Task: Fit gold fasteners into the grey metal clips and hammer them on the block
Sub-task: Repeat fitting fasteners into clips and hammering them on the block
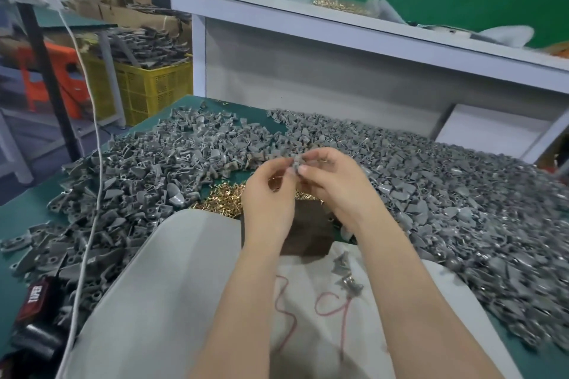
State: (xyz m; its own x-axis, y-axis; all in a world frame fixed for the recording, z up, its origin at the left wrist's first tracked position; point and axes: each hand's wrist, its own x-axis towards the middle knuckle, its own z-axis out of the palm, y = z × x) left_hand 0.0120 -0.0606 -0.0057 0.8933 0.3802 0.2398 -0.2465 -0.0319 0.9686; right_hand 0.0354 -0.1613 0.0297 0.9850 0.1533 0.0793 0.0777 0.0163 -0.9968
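While both hands are raised over the desk, the left hand and right hand share one grip, fingertips pinching a small grey clip between them. Directly below the grip sits the dark block, with gold fasteners just left of it. Loose clips are heaped on both sides of the grip.

Both hands meet above the dark block: left hand and right hand pinch one grey clip; gold fasteners lie below the grip.
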